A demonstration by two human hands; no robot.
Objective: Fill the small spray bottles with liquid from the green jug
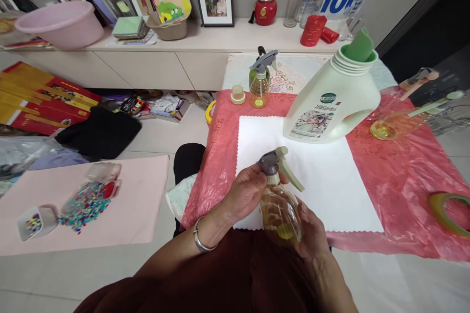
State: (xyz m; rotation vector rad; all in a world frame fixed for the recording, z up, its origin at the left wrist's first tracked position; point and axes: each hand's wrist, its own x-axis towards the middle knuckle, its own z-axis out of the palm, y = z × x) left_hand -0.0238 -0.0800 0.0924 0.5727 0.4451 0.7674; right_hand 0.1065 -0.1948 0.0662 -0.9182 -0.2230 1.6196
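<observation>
Close to my body, over the near edge of a white sheet (312,181), is a clear spray bottle (281,210) with a little yellowish liquid at its bottom. My left hand (251,188) grips its grey and cream spray head (273,161), thumb in front. Around the right side of the bottle's body wraps my right hand (312,230); some of its fingers are hidden behind the bottle. Beyond the sheet's left part stands another spray bottle (259,89) with a grey head, beside a cream cap (238,94). A large pale green detergent jug (332,98) rests on the sheet's far side.
Red plastic film (414,166) covers the table. At right are a tape roll (450,212) and a bottle lying tilted (396,124). A low pink-topped surface (128,205) at left holds spilled colourful pieces (84,203). Behind runs a shelf with a pink basin (62,24).
</observation>
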